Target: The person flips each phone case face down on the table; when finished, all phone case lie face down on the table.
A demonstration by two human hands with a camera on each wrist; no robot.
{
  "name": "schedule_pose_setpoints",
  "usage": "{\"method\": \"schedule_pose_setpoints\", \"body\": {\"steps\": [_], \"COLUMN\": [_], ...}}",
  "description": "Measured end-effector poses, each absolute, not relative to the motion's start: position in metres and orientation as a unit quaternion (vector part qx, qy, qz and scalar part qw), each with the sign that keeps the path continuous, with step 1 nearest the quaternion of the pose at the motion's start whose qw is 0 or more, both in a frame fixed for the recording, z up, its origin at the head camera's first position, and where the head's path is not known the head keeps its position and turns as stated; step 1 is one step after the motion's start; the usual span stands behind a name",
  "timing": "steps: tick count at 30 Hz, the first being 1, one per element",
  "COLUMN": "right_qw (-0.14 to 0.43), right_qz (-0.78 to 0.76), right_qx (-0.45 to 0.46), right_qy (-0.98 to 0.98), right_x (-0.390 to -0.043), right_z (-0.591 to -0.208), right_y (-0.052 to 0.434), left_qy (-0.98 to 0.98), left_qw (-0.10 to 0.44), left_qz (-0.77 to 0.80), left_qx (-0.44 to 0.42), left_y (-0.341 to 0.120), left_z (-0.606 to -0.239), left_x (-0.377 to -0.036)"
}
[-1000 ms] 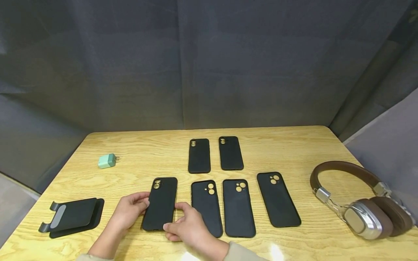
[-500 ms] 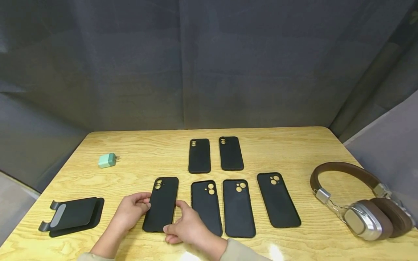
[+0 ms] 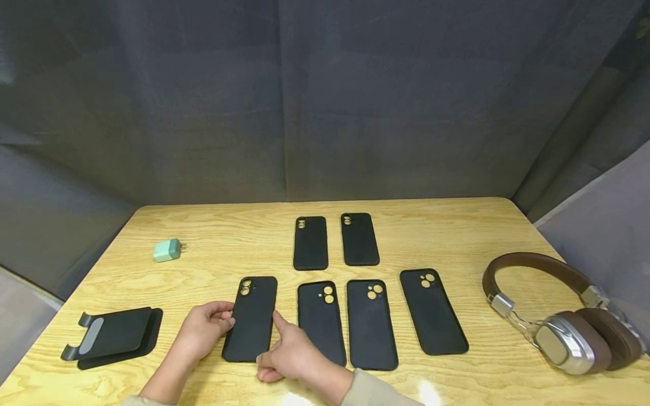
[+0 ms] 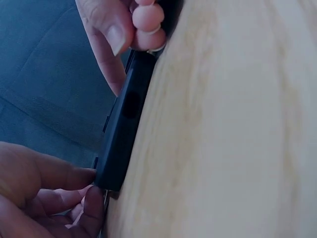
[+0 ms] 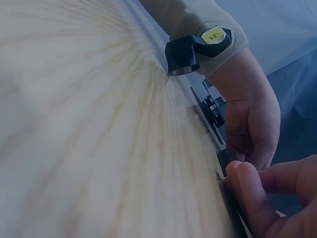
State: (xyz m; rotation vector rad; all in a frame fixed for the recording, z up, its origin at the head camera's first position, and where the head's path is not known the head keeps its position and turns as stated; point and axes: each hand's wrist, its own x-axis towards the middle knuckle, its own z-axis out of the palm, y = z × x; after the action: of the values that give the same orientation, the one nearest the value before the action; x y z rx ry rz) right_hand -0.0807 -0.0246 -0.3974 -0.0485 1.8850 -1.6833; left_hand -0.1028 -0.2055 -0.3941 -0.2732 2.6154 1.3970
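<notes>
Light wood-grain table w/ rounded far corners (image 3: 244,237), backed by a dark grey, creased fabric curtain (image 3: 284,101); glare spots near the front. On the wood: two black, rounded-rectangular phone cases in the far row, L one (image 3: 311,243) & R one (image 3: 360,239); three more nearer, inner (image 3: 322,324), middle (image 3: 372,324) & outer (image 3: 434,311). At far R, brown-and-silver over-ear headphones (image 3: 530,258); at L, a mint-and-teal block plug w/ prongs (image 3: 167,250) & a black folded flat holder w/ two hooks and grey oval strip (image 3: 119,332).

L hand (image 3: 200,332): thumb & fingers pinch the L long edge of a matt black, rounded-rectangular case w/ camera cut-outs at upper L (image 3: 249,318), front centre-L of table. R hand (image 3: 297,352): index straight against that case's R edge, thumb by its lower R corner, other fingers curled; whether these pinch it, cannot tell. L wrist view: case's short end, w/ oval port opening, lies along the wood btwn both hands.

Clearances: narrow gap btwn held & inner cases, R hand overlapping the latter in head view; wide stretches of wood btwn holder & L hand, and btwn outer case & headphones. Far edge runs straight before the curtain; near edge out of frame.
</notes>
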Motion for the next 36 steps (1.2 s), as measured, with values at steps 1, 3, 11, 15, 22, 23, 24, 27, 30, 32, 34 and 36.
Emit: {"method": "schedule_pose_setpoints", "body": {"steps": [1,3,11,15,22,23,24,27,30,32,34,36], "right_qw": [0.302,0.304,0.299,0.280,0.226,0.218,0.212,0.197,0.184,0.176,0.171,0.168], "right_qz": [-0.635,-0.639,-0.659,-0.666,-0.625,-0.615,-0.604,-0.571,-0.534,-0.516,-0.499,-0.486], "right_qx": [-0.019,-0.015,-0.019,-0.035,-0.076,-0.080,-0.083,-0.089,-0.088,-0.086,-0.082,-0.078], "right_qy": [0.711,0.706,0.690,0.690,0.744,0.754,0.764,0.792,0.820,0.834,0.846,0.854], "right_x": [-0.081,-0.081,-0.076,-0.075,-0.075,-0.075,-0.074,-0.074,-0.074,-0.074,-0.074,-0.073], "right_z": [-0.397,-0.397,-0.385,-0.377,-0.370,-0.369,-0.367,-0.364,-0.364,-0.366,-0.368,-0.370], "right_y": [-0.024,-0.024,-0.017,-0.007,0.022,0.027,0.033,0.047,0.061,0.069,0.076,0.081], "left_qy": [0.876,0.875,0.883,0.877,0.852,0.847,0.843,0.843,0.850,0.858,0.866,0.876], "left_qw": [0.081,0.079,0.031,0.008,0.018,0.025,0.033,0.051,0.067,0.075,0.081,0.085], "left_qz": [0.468,0.469,0.459,0.475,0.523,0.530,0.536,0.535,0.522,0.506,0.490,0.472], "left_qx": [-0.089,-0.089,-0.090,-0.073,-0.026,-0.019,-0.012,0.007,0.029,0.041,0.050,0.054], "left_y": [-0.206,-0.206,-0.203,-0.193,-0.166,-0.162,-0.158,-0.147,-0.139,-0.134,-0.131,-0.128], "left_z": [-0.394,-0.393,-0.387,-0.380,-0.376,-0.376,-0.376,-0.378,-0.381,-0.384,-0.387,-0.389], "left_x": [-0.103,-0.103,-0.100,-0.098,-0.097,-0.098,-0.098,-0.100,-0.103,-0.106,-0.108,-0.111]}}
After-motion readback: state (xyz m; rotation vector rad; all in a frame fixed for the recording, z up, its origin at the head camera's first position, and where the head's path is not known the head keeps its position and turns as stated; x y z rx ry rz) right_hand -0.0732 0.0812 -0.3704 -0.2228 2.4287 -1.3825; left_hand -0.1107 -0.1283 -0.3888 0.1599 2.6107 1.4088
